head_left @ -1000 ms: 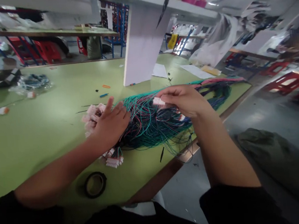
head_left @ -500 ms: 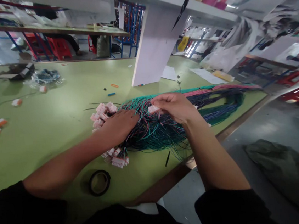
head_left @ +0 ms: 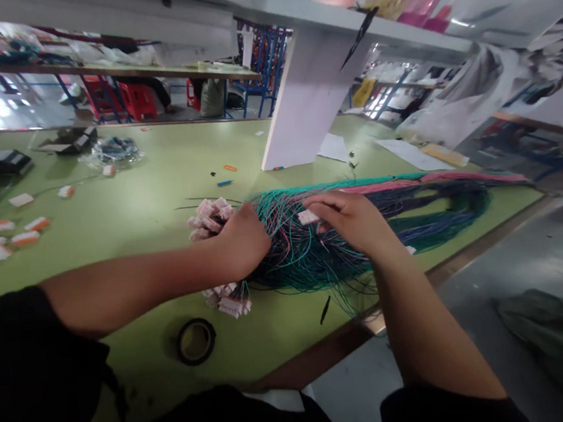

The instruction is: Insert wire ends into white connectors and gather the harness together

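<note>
A thick bundle of green, blue and pink wires (head_left: 412, 207) lies across the green table (head_left: 124, 200), ending in clusters of white plastic connectors (head_left: 209, 215). My left hand (head_left: 242, 242) is closed down on the wires just behind those connectors, its fingers curled into the bundle. My right hand (head_left: 353, 220) hovers over the middle of the bundle and pinches one small white connector (head_left: 307, 217) between thumb and fingers. More connectors (head_left: 228, 302) lie below my left wrist.
A roll of black tape (head_left: 195, 341) lies near the table's front edge. A white shelf post (head_left: 305, 108) stands behind the wires. Small orange-and-white parts (head_left: 7, 233) and a bagged wire coil (head_left: 114, 150) sit far left. Papers (head_left: 409, 150) lie at the back right.
The view has swung right and down. My left hand went from lying flat with fingers out to curled onto the wires. My right hand keeps its pinch on the white connector.
</note>
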Available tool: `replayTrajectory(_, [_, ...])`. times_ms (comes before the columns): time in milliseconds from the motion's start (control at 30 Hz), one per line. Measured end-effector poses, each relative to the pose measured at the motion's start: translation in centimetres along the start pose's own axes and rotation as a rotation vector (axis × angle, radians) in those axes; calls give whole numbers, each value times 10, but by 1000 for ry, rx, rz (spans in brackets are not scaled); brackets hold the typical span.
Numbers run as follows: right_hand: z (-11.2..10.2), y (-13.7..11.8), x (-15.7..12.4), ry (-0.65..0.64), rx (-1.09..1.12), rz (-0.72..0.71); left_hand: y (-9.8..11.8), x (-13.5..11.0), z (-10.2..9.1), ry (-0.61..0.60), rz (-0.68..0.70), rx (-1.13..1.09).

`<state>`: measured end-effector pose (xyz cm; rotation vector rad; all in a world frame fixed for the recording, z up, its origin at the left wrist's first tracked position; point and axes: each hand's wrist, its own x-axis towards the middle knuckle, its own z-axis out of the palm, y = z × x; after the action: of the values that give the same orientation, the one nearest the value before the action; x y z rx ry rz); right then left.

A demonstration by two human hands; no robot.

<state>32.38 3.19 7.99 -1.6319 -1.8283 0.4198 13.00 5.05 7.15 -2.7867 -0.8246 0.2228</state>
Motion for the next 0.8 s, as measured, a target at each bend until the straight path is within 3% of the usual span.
replayTrajectory(200, [-1,6,-2,28,-59,-98,-26,21,-21,-234,141,-172])
replayTrajectory(367, [16,6,4,29,224,124,-58,53,-5,-444,158,-537])
replayTrajectory(433, [30,7,5,17,413,203,-65,56,6,-408,104,-688])
replayTrajectory(600, [65,7,3,68,661,241,-63,32,19,-85,43,-978])
replayTrajectory(800, [82,-4,11,139,702,220,-49,5,26,-79,21,-1013])
